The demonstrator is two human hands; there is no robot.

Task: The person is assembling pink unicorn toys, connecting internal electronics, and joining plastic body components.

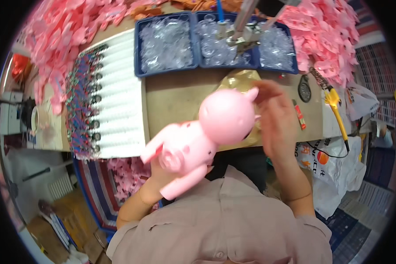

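Note:
A pink plastic toy figure (189, 145) with a round head, small pointed ears and stubby limbs is tilted in front of my chest, above the table's near edge. My left hand (159, 177) holds it from beneath, near the lower body; most of those fingers are hidden behind the toy. Beside the head, my right hand (276, 115) is open, its fingers loosely stretched and blurred by motion. Whether its fingertips touch the ear cannot be made out. A crumpled yellowish plastic bag (237, 79) lies on the table behind the head.
Blue bins (197, 67) of clear plastic parts line the back. A white ridged tray (123, 88) bears wired parts at left. Pink pieces (321, 35) are heaped at both far corners. A yellow-handled soldering iron (336, 110) and a red tube-like item (299, 116) lie right.

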